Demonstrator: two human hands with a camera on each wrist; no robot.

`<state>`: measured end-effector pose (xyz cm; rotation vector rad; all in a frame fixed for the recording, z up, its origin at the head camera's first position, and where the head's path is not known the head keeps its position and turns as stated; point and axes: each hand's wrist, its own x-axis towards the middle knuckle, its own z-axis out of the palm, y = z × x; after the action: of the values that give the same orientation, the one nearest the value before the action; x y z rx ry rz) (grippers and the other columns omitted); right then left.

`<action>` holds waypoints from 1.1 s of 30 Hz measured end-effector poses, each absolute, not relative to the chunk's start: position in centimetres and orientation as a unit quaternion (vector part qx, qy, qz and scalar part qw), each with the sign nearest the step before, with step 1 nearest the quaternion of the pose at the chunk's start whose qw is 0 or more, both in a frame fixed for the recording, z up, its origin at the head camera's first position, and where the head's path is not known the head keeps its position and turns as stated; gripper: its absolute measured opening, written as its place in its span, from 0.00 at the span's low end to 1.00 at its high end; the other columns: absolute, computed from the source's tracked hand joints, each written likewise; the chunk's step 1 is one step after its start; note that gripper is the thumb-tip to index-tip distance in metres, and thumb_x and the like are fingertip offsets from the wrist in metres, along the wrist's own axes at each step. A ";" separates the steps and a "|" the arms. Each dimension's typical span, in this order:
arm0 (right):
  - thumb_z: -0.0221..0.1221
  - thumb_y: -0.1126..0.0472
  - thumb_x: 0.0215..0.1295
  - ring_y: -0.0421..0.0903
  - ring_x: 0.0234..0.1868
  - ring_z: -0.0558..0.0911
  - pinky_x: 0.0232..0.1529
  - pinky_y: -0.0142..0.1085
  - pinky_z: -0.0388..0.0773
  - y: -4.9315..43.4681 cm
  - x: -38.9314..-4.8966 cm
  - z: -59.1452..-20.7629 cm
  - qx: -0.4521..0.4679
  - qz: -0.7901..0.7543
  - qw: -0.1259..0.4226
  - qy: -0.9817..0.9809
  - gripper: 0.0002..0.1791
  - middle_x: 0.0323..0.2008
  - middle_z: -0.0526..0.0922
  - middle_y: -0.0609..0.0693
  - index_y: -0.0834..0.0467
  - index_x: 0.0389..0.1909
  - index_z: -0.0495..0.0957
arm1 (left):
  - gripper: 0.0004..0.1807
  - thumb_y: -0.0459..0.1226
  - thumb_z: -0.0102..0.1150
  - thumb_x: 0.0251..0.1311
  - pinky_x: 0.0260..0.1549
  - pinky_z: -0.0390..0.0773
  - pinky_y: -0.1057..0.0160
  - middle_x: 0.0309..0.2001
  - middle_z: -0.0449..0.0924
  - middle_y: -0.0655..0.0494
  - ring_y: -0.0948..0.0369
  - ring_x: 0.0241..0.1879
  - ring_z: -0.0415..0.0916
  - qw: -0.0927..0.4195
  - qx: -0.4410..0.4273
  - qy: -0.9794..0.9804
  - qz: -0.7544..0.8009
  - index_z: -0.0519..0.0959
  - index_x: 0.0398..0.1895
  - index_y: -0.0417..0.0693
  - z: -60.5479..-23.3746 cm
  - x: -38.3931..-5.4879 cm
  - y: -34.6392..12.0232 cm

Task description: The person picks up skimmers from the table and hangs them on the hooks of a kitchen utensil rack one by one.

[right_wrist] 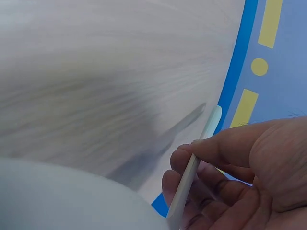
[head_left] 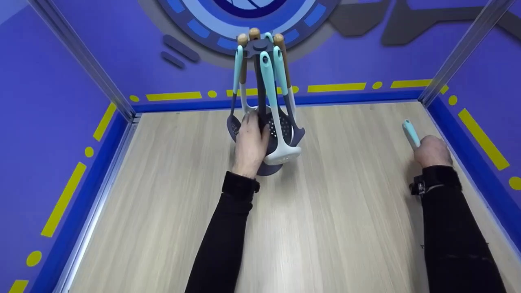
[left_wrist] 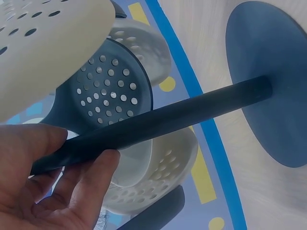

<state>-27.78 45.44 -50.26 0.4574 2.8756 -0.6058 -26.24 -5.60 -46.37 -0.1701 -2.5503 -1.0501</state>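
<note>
A dark utensil stand (head_left: 261, 87) stands near the back wall, several utensils hanging round its top. My left hand (head_left: 250, 142) grips its upright pole (left_wrist: 192, 115) above the round base (left_wrist: 268, 72), thumb and fingers on either side. Nearby hang a white slotted utensil with a mint handle (head_left: 268, 77) and a dark skimmer (left_wrist: 108, 88). On the far right, my right hand (head_left: 433, 151) pinches the thin handle of a mint-handled utensil (head_left: 411, 133). Its broad pale head (right_wrist: 72, 201) fills the lower left of the right wrist view; its exact kind is unclear.
A wooden tabletop (head_left: 183, 183) lies beneath both hands. Blue printed panels (head_left: 480, 122) wall it in at the back and both sides, with metal corner posts (head_left: 460, 53). My right hand is close to the right wall.
</note>
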 end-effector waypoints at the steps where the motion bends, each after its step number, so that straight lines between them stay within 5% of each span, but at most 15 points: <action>1: 0.54 0.74 0.74 0.67 0.42 0.79 0.38 0.51 0.77 45.3 -27.7 -50.2 0.150 -0.205 0.079 0.964 0.14 0.41 0.79 0.73 0.80 0.54 0.77 | 0.23 0.35 0.62 0.88 0.75 0.87 0.42 0.70 0.85 0.36 0.42 0.73 0.86 0.189 -0.062 -0.906 -0.373 0.76 0.79 0.34 -46.4 -26.2 -5.6; 15: 0.48 0.73 0.80 0.82 0.66 0.79 0.61 0.75 0.82 43.4 -27.7 -48.0 0.137 -0.229 0.047 0.962 0.31 0.70 0.74 0.86 0.78 0.80 0.66 | 0.25 0.34 0.63 0.88 0.74 0.87 0.43 0.70 0.86 0.36 0.43 0.72 0.86 0.193 -0.066 -0.905 -0.373 0.76 0.80 0.34 -46.5 -26.1 -5.7; 23: 0.47 0.72 0.84 0.83 0.63 0.81 0.55 0.75 0.83 42.1 -27.8 -46.8 0.137 -0.245 0.006 0.960 0.29 0.68 0.77 0.85 0.75 0.81 0.68 | 0.23 0.34 0.63 0.88 0.72 0.88 0.41 0.68 0.87 0.36 0.42 0.71 0.87 0.195 -0.064 -0.906 -0.371 0.77 0.77 0.34 -46.4 -26.0 -5.7; 33: 0.49 0.72 0.82 0.86 0.66 0.81 0.61 0.79 0.81 40.4 -28.0 -45.7 0.127 -0.251 -0.044 0.959 0.30 0.68 0.78 0.83 0.72 0.81 0.71 | 0.18 0.35 0.63 0.88 0.67 0.90 0.42 0.62 0.88 0.38 0.43 0.66 0.89 0.194 -0.060 -0.910 -0.362 0.79 0.72 0.35 -46.4 -26.0 -5.7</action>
<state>-27.99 40.39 -45.73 0.4101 3.0992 -0.8123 -26.03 -5.68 -46.36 -0.1689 -2.5520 -1.0151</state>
